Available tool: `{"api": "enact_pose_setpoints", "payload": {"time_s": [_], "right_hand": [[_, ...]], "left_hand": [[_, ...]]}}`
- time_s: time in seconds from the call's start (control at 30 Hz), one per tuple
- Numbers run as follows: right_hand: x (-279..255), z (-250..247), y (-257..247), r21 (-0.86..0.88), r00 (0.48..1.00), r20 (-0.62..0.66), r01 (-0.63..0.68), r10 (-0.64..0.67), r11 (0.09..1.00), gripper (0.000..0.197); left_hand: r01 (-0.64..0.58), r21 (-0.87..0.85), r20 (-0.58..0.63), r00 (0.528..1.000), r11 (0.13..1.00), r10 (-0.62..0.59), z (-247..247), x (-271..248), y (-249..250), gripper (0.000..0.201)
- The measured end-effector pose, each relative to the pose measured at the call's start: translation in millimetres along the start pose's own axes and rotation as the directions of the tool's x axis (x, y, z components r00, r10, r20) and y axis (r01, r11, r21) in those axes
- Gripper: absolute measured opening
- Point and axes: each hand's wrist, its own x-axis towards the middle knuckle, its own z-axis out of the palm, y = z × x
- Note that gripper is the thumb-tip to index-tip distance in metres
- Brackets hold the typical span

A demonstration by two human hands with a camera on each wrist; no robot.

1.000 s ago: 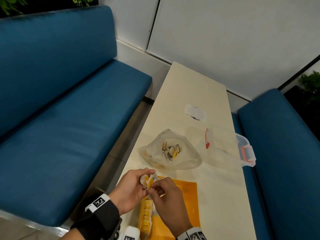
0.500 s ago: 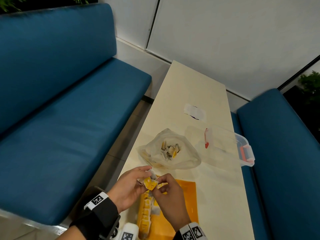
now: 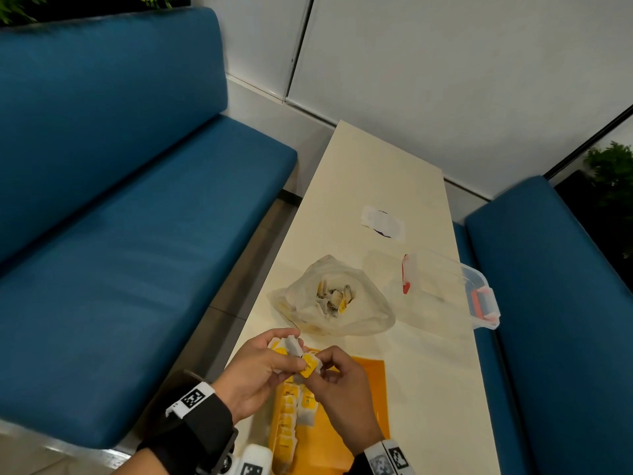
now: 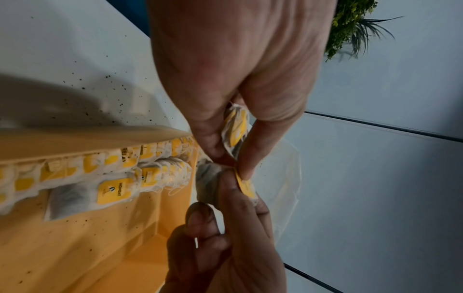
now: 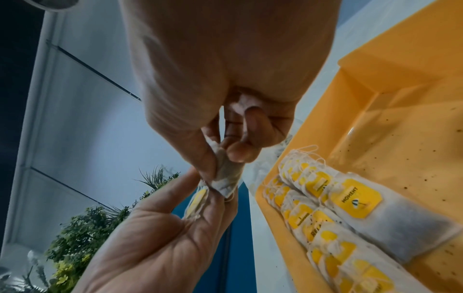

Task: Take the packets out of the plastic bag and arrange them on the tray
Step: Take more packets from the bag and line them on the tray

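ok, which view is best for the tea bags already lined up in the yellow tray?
Right wrist: the rows of white tea bags with yellow tags fill the yellow plastic tray, tag print legible. Left wrist shows them smaller, sideways. Head view has them small, partly behind the hands.

Looks like a booth seat in a cafe or an office break area, not somebody's home. There's a long narrow cream table squeezed between two blue padded benches, one on each side, butted up against a plain white panelled wall with dark seams. Leafy green plants sit behind the bench backs like planter dividers, and the floor under the table is grey tile, all pretty commercial looking.
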Motion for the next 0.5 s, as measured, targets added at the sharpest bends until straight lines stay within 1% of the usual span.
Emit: {"api": "enact_pose_setpoints", "payload": {"time_s": [0.17, 0.2, 0.23, 0.27, 0.33, 0.43, 0.47, 0.5], "right_hand": [[-3.0, -6.5, -4.8, 0.042, 0.998, 0.036, -0.046, 0.045, 0.998, 0.029], [-2.8, -7.6, -6.1, 0.042, 0.999, 0.025, -0.037, 0.036, 0.998, 0.026], [-1.6, -8.7, -5.6, 0.029, 1.0, 0.013, -0.019, 0.019, 0.999, 0.017], [-0.3, -9.2, -5.2, 0.011, 1.0, 0.004, -0.007, 0.007, 1.0, 0.008], [2.5, -10.8, -1.2, -0.063, 1.0, -0.016, 0.02, -0.021, 0.998, 0.012], [4.3, -18.1, -1.6, -0.249, 0.995, -0.021, 0.087, -0.095, 0.965, 0.017], [4.5, -21.9, -1.4, -0.271, 0.993, -0.009, 0.107, -0.114, 0.957, 0.018], [4.9, -26.4, -0.5, -0.246, 0.993, 0.002, 0.115, -0.118, 0.962, 0.017]], "left_hand": [[-0.049, 0.004, -0.01, 0.999, 0.999, 0.049, 0.1, -1.5, 2.0, 0.052], [-0.056, 0.021, -0.013, 0.998, 0.998, 0.056, 0.4, -1.7, 1.8, 0.053], [-0.061, 0.034, -0.015, 0.998, 0.998, 0.061, 0.8, -2.2, 1.8, 0.053], [-0.063, 0.04, -0.017, 0.998, 0.997, 0.064, 0.7, -2.5, 1.6, 0.053], [-0.063, 0.04, -0.011, 0.998, 0.997, 0.064, 0.7, -3.9, 1.7, 0.052], [-0.07, 0.008, -0.047, 0.996, 0.998, 0.07, -1.0, -4.2, 2.0, 0.039], [-0.071, -0.01, -0.066, 0.995, 0.997, 0.071, -2.3, -4.4, 2.1, 0.034], [-0.071, -0.025, -0.081, 0.994, 0.997, 0.068, -3.9, -4.6, 1.6, 0.03]]}}
